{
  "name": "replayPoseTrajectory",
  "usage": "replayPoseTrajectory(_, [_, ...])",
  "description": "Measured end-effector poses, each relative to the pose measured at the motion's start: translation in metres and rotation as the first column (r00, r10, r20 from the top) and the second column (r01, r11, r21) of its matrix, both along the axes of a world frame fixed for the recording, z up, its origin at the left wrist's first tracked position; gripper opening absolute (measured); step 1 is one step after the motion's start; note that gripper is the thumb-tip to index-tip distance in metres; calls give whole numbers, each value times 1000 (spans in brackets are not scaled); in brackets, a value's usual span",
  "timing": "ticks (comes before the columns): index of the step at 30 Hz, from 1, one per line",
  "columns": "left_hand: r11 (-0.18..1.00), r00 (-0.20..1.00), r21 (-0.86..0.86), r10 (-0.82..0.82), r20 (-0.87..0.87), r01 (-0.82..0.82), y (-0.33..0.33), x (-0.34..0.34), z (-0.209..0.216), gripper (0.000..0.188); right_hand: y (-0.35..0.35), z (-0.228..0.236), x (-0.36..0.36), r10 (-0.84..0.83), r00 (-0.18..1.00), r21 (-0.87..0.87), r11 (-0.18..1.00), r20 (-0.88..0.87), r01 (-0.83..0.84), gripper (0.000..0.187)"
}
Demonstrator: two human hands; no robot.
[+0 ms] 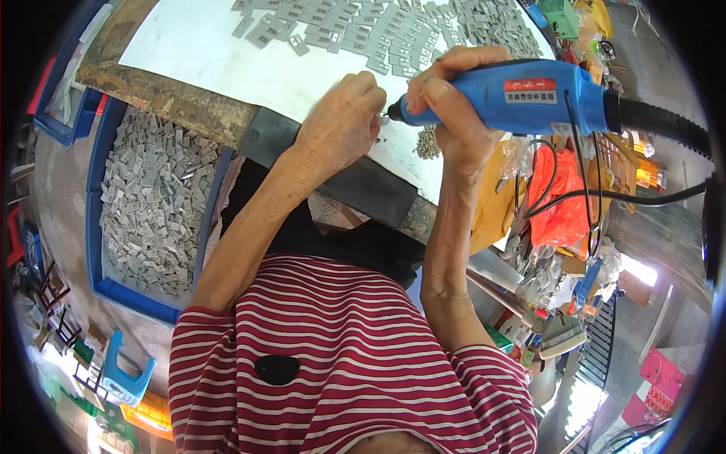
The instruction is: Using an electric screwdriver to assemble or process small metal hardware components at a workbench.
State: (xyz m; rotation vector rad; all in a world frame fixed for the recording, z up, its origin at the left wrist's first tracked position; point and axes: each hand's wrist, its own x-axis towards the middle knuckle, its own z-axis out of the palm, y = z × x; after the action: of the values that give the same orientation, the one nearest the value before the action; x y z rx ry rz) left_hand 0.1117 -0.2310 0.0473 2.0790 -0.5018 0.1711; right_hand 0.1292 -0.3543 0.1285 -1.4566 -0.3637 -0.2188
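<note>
Head view: grey parts (389, 34) crowd the worktop's (204, 49) far edge, a small pile (427, 144) its near edge; leftward lies open. Between, the right hand's (457, 98) grip clasps a blue power tool (544, 98); whether the curled left hand (344, 117) pinches anything, I cannot tell.

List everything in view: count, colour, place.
Cylindrical power tool: one, blue, upper right
Tabletop: one, mostly white, top
Rectangular plastic bins: at least two, blue, left
Flat rectangular pieces: many, grey, tabletop and larger bin
Tiny bits: uncounted, brownish, below tool
Plastic stool: one, blue, lower left
Crumpled plastic bag: one, red, right
Clutter: uncounted, mixed colours, edges
Striped shirt: one, red and white, bottom
Left hand: one, bare, near tip
Right hand: one, bare, around tool
</note>
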Motion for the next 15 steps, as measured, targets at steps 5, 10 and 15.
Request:
replayPoseTrajectory(5, [1000,999,-16,22,23,-22,-1,-1,1,13,-4,3,1,150,989,-23,988,7,-150,28])
replayPoseTrajectory(10, [1000,1000,-1,13,24,-13,-2,-2,3,13,-6,7,-8,161,986,83,983,34,-163,26])
replayPoseTrajectory(15, [998,999,66,-5,53,1,-3,-2,8,12,-10,5,-14,177,978,-2,984,109,-178,26])
